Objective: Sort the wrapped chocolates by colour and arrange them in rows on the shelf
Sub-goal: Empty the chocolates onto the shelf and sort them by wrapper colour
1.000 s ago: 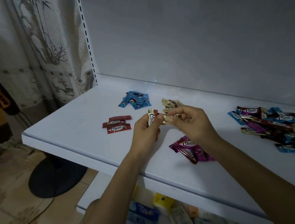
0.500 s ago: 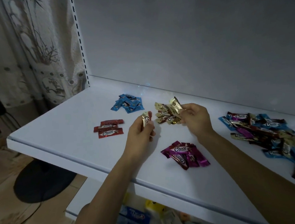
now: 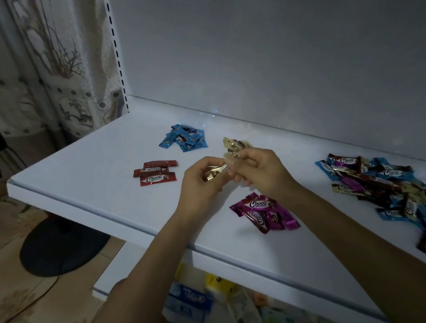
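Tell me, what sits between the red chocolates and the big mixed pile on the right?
Both hands, seen in the head view: the left hand and right hand pinch a gold chocolate between them.

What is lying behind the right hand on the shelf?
A pile of gold chocolates shows just above the right hand. The hand covers the near part of the pile, so how many there are cannot be told.

Dim, bluish light; faint glints on shelf rear edge; corners dark, edges bowed, slightly soft.
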A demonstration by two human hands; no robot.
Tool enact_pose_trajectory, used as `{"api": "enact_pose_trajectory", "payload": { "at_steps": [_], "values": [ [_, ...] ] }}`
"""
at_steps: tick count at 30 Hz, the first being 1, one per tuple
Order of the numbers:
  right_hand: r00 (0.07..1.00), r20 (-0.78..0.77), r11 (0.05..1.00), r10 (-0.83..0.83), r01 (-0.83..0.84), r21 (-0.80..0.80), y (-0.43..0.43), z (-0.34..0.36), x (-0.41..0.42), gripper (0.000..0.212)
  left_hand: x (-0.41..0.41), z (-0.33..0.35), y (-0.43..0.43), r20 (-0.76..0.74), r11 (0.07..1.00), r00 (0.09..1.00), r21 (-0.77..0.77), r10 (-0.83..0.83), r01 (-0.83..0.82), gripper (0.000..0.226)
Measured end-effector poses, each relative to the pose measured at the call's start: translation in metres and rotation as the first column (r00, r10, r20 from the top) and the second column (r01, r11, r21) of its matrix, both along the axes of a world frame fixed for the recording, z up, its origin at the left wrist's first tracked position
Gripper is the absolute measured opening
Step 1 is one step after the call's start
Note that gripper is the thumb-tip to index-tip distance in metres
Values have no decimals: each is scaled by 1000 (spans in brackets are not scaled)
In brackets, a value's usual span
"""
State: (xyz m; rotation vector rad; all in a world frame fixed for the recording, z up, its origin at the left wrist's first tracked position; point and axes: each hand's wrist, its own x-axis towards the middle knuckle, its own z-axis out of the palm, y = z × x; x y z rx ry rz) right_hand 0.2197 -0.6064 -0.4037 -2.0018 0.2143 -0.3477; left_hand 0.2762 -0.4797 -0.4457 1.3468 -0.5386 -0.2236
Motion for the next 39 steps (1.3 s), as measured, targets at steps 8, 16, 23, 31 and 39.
{"api": "enact_pose_trajectory", "payload": {
  "at_steps": [8,16,23,31,39],
  "values": [
    [899,-81,846,-431,434,311,-48,-7,15,13,-3,-7,-1,112,972,994,231,7,-32,46],
    [854,-169,843,-492,516,152,-73,-19,45,29,-2,-10,-12,423,798,851,603,-312,-8,69],
    [861,-74,862,-503,506,30,-64,-27,32,31,-4,-8,-12,417,808,873,588,-252,-47,68],
    [849,120,808,-515,528,-263,-82,-29,-64,17,-30,27,-52,569,894,807,431,-159,-127,33],
    [624,152,459,-766,697,-551,-129,-52,-168,24,-105,5,-154,567,783,683,622,-460,11,56]
  ]
}}
